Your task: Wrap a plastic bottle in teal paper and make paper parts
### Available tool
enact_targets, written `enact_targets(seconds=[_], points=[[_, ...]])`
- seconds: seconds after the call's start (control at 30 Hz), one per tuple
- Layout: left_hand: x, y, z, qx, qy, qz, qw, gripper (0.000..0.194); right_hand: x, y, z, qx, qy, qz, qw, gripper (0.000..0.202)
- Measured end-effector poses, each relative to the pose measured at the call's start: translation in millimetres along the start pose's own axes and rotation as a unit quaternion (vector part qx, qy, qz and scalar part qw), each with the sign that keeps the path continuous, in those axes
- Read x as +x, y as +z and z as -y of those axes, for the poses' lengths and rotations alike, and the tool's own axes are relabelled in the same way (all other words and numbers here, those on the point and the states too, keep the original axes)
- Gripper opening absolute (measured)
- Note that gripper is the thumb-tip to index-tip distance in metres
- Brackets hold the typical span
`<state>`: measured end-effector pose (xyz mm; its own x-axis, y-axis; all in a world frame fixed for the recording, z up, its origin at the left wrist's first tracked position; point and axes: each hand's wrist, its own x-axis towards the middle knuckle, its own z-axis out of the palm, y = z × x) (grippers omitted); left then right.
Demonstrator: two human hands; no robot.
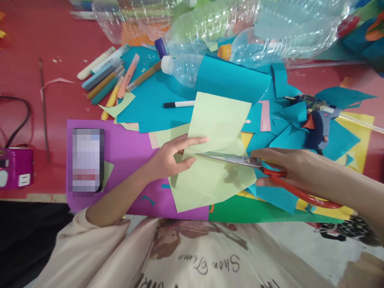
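Observation:
A sheet of pale green paper [220, 124] is held up in front of me, just above the work surface. My left hand [166, 160] grips its left edge, with the thumb and forefinger lying on the near face and the other fingers mostly hidden behind. Red-handled scissors [234, 159] are in my right hand [297, 166], whose fingers are wrapped round the handles. Their blades point left across the middle of the sheet, almost closed together, with the tip close to my left fingertips. Whether the paper is cut along the blades, I cannot tell.
Clear plastic bottles [192, 30] lie along the back, one wrapped in blue paper [231, 78]. Several markers [105, 76] are at the left. A phone [87, 160] rests on purple sheet [129, 152]. To the right is a glue gun [322, 126] among blue scraps.

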<state>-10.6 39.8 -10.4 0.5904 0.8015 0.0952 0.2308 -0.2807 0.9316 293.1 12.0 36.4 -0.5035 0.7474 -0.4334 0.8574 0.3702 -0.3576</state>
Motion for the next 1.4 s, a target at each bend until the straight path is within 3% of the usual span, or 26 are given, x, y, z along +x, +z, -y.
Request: enact_targets(seconds=[0.53,0.67,0.87,1.23,1.4], points=[[-1,-0.7,-4,0.002,-0.052,0.003,0.999,0.046,1,1,-2,0.01,-0.004,0.006,1.0,0.076],[0,-0.2,-4,0.001,-0.048,0.004,0.999,0.046,0,-5,4,0.004,0.008,0.023,1.0,0.08],[1,0.2,-3,0.0,-0.019,0.003,1.0,0.048,0,-1,4,0.003,-0.023,-0.005,1.0,0.073],[0,0.4,-4,0.007,-0.014,0.004,1.0,0.048,6,-2,8,0.018,-0.007,0.03,0.999,0.081],[0,0.6,-4,0.005,-0.036,0.009,0.999,0.047,5,4,3,0.019,-0.029,-0.006,0.999,0.074]])
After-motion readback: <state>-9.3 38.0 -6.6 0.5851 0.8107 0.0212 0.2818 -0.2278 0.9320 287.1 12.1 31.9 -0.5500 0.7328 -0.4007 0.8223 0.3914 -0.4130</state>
